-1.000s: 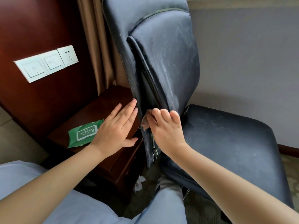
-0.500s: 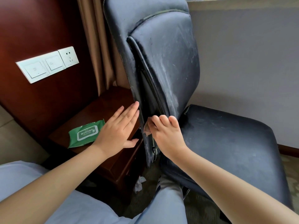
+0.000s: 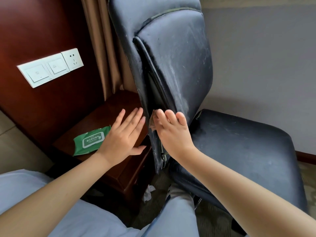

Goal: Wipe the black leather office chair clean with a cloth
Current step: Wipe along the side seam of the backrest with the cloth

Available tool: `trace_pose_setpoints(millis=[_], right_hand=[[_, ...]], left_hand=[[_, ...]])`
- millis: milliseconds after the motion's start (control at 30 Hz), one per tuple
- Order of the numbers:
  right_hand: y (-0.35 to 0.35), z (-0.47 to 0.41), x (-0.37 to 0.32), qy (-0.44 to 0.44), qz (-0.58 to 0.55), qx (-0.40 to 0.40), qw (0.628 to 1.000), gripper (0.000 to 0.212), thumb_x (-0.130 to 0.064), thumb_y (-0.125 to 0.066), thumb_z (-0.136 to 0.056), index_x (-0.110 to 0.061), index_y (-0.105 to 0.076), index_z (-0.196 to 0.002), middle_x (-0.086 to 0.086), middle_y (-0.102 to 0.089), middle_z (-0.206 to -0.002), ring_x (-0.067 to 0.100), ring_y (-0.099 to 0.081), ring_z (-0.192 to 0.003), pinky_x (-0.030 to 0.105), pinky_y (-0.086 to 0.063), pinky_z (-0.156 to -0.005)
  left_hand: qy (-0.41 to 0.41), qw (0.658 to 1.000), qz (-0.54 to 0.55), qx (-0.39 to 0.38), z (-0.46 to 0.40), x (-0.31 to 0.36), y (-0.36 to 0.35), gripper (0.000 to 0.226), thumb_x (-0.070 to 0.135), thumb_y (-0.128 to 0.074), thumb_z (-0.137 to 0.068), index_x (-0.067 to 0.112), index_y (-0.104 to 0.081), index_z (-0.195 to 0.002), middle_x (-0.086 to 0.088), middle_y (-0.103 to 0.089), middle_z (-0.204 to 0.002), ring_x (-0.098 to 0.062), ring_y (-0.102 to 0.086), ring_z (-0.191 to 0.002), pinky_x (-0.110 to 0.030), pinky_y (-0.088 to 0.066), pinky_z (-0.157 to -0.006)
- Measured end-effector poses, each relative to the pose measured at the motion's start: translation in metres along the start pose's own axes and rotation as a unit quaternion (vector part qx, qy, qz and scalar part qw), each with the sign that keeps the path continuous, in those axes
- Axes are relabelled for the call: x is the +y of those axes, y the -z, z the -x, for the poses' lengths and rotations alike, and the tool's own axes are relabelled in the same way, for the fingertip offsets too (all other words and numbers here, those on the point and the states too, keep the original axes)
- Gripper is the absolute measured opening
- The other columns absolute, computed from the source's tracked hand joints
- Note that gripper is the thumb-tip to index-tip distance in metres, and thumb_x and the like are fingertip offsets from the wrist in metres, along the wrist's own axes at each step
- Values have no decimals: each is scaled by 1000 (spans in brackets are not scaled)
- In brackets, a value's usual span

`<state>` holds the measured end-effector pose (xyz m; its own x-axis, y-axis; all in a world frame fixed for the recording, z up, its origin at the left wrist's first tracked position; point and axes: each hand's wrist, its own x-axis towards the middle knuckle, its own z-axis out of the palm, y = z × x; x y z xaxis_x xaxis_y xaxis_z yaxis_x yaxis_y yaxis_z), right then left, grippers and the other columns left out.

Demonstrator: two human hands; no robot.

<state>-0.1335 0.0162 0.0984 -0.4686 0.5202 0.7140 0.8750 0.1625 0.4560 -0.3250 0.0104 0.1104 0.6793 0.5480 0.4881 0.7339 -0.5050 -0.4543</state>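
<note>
The black leather office chair (image 3: pixel 174 59) stands side-on before me, its backrest dusty and its seat (image 3: pixel 239 144) streaked with pale marks. My right hand (image 3: pixel 172 132) presses a small soiled cloth (image 3: pixel 152 121) against the lower side edge of the backrest, fingers curled over it. Most of the cloth is hidden under those fingers. My left hand (image 3: pixel 123 134) lies flat with straight fingers, its fingertips touching the rear edge of the backrest and holding nothing.
A green pack of wet wipes (image 3: pixel 90 141) lies on the dark wooden nightstand (image 3: pixel 109 113) left of the chair. White wall switches (image 3: pixel 49 67) and a beige curtain (image 3: pixel 100 48) are behind. A crumpled used wipe (image 3: pixel 148 192) lies on the floor by my leg.
My right hand with the cloth slid slightly down and then back up along the backrest's side edge. My left hand stayed flat against the rear edge.
</note>
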Motion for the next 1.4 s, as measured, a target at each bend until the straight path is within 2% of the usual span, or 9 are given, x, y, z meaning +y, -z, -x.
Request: trace_pose_setpoints(millis=[133,300,433,567,833,967,1100,1200,1400], right_hand=[[0,-1,3,-14,27,-17,999,30,-26,-69,-72,-20,-69,-101,-9,-55,-99,17,-35,-90,30,-27,-80],[16,-45,18,-53,20,59,997,33,-18,-42,-85,-19,-66,-108,-8,-58,-107,18,-36,-92,31,-28,-81],[0,-24,10,-5,15,22,1000,31,-24,-54,-83,-19,-66,-110,-6,-54,-111,19,-36,-93,31,-28,-82],[-20,23,-6,53,-3,-99,994,40,-35,-76,-66,-21,-70,-103,-7,-55,-103,19,-34,-90,32,-27,-81],[3,37,-6,-105,-147,2,984,34,-16,-58,-75,-16,-66,-109,-3,-43,-110,18,-41,-90,32,-29,-80],[14,38,-13,-201,-252,-3,947,42,-11,-72,-73,-13,-64,-114,5,-57,-108,22,-42,-96,38,-34,-83],[21,42,-17,-253,-315,4,915,34,-9,-54,-80,-8,-68,-111,8,-59,-105,22,-41,-91,34,-49,-68],[27,47,-16,-280,-347,19,895,34,-12,-42,-88,-6,-69,-108,8,-58,-103,20,-39,-92,23,-46,-69],[34,59,-15,-317,-362,23,876,36,-8,-42,-84,-7,-70,-105,-2,-48,-105,17,-37,-90,22,-41,-66]], left_hand=[[5,1000,-17,-5,1,-3,0,75,45,-60,-80,-5,-41,-133,-28,-43,-142,-36,-41,-134,-59,-28,-109],[41,999,-15,-13,-5,-6,-1,72,48,-52,-81,-4,-42,-131,-29,-43,-141,-37,-39,-135,-60,-24,-110],[36,999,-26,-8,-8,-7,-5,81,43,-68,-73,-6,-45,-132,-27,-43,-142,-37,-39,-135,-61,-22,-110],[35,998,-47,1,-9,-5,-6,83,39,-74,-72,-3,-40,-136,-23,-43,-144,-34,-39,-135,-60,-25,-110],[-55,990,-123,52,-23,-19,-7,47,8,-41,-92,3,-42,-139,-15,-39,-149,-31,-33,-140,-58,-19,-112],[-118,980,-153,57,-38,-31,-12,35,4,-42,-93,10,-62,-122,-16,-52,-138,-33,-40,-135,-60,-22,-110],[-151,970,-169,87,-52,-35,-12,34,-2,-41,-93,11,-70,-104,-14,-65,-116,-31,-54,-120,-59,-23,-110],[-173,966,-157,115,-61,-35,-8,34,-3,-40,-95,9,-71,-90,-10,-67,-98,-27,-55,-107,-57,-29,-110],[-234,951,-123,162,-69,-42,-1,24,-1,-53,-94,7,-72,-83,-7,-67,-87,-24,-58,-95,-50,-38,-107]])
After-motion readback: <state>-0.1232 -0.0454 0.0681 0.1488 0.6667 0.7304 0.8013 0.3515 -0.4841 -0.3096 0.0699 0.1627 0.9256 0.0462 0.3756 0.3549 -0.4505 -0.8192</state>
